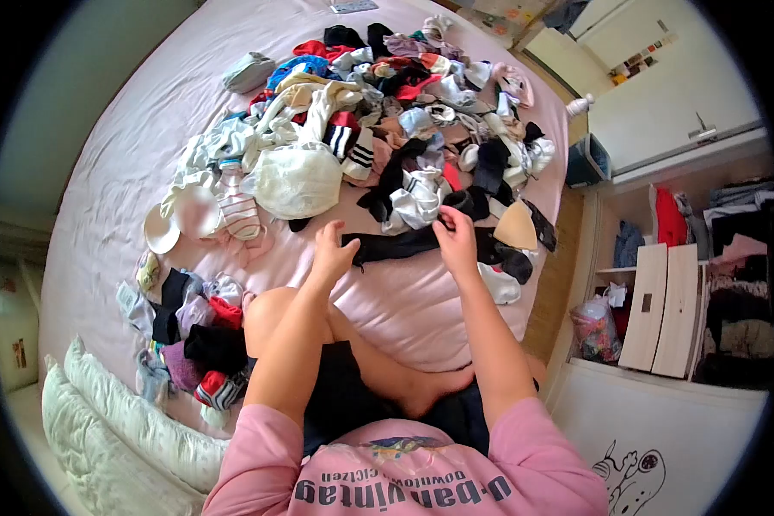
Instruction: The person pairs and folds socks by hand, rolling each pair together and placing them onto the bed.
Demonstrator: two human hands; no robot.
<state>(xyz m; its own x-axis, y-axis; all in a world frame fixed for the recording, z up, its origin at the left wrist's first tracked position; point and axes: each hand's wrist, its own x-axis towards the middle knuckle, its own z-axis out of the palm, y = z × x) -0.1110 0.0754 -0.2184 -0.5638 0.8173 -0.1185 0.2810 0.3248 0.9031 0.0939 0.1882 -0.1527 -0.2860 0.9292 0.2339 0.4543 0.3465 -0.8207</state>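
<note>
A long black sock lies stretched sideways low over the pink sheet, just in front of my crossed legs. My left hand is at its left end, with thumb and fingers around the edge of the fabric. At the other end, my right hand pinches the sock between thumb and fingertips. Right behind it are a crumpled white and grey sock and more dark socks. A beige triangular pad rests to the right of my right hand.
A big heap of mixed socks and underwear spreads across the bed. A cream padded garment sits at its near side. Sorted socks are piled left of my knee, by white pillows. Open shelves stand right.
</note>
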